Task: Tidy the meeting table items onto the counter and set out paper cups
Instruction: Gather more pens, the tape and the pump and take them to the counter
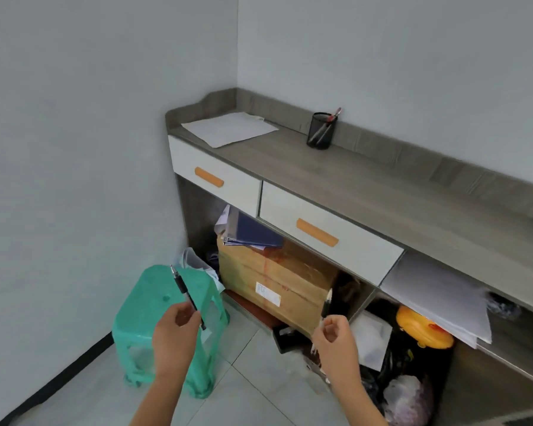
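Observation:
My left hand [175, 333] pinches a black pen [183, 290] that points up and to the left, over the green stool. A second black pen [326, 304] stands nearly upright in the pinch of my right hand [336, 336]. Both hands hover low in front of the grey counter [366, 186]. On the counter, a black mesh pen holder [320, 130] with pens in it stands near the back wall. White paper sheets [228, 128] lie at the counter's left end. No paper cups are in view.
A green plastic stool [163, 309] stands on the tiled floor at the left. Under the counter sit a cardboard box [274, 281] with folders on top, bags, and an orange-lidded container [422, 327]. Two white drawers with orange handles [317, 232] face me.

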Motion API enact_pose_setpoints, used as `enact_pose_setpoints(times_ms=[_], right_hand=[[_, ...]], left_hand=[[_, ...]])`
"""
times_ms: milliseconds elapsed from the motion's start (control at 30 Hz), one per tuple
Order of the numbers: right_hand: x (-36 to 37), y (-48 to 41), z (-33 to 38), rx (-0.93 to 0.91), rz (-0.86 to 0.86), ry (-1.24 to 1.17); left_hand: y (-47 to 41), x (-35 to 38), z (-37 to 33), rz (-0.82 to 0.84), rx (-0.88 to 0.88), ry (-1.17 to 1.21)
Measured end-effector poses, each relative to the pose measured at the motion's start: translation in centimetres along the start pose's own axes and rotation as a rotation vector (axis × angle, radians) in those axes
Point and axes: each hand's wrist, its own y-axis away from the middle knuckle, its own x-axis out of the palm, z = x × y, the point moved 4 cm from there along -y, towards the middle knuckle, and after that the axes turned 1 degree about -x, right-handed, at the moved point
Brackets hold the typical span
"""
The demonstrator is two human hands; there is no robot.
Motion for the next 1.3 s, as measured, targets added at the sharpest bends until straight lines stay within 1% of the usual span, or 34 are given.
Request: enact_pose_setpoints(times_ms=[100,233,333,400,467,633,833,1100,1300], right_hand=[[-2.3,-4.7,4.3,-0.072,-0.120,-0.118],[-5.1,-13.2,9.8,-0.168,-0.231,-0.264],[-6.1,-19.9,13.9,-0.244,-0.255,-0.294],[-6.0,-23.8,16.4,-0.299,-0.243,-0.270],[-5.5,-27.2,18.3,-0.339,-0.226,-0.254],[-4.9,-35.1,22.6,-0.358,-0.229,-0.248],[-3.8,-41.7,25.8,-0.356,-0.253,-0.196],[-2.7,-47.4,28.7,-0.346,-0.321,-0.275],[-2.0,-50.6,30.2,-0.413,-0.352,-0.204]], left_hand=[[-4.3,3.2,-4.1,0.041,0.095,-0.022],[-9.9,8.3,-11.8,0.073,0.248,0.010],[-13.1,12.2,-18.1,0.094,0.378,0.035],[-15.2,14.8,-22.0,0.107,0.466,0.076],[-17.1,17.1,-25.3,0.128,0.513,0.084],[-21.5,22.9,-31.0,0.201,0.555,0.128],[-26.4,29.0,-34.5,0.295,0.512,0.114],[-31.8,35.6,-39.7,0.421,0.571,0.133],[-34.3,39.6,-42.4,0.503,0.632,0.156]])
